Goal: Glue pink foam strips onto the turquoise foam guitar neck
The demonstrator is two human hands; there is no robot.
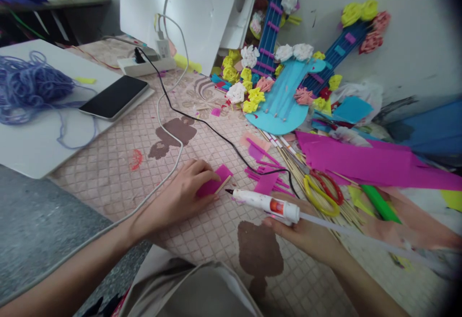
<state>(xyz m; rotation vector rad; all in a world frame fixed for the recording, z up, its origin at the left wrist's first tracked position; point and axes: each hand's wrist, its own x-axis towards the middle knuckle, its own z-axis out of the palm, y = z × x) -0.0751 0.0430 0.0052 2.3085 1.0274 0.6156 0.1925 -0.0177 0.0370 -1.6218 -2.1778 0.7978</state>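
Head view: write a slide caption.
Right hand holding a white glue gun, its tip beside magenta paper under the left hand.

From my end of the feed I can read no text, brand or number. The white hot-glue gun (pixel 258 200) on the near right bears an orange-red patch (pixel 276 206) (label or not, I can't tell). On the tablecloth (pixel 205 148), to the left, a red semicircular mark (pixel 136 159) resolves into no letter or sign for me.
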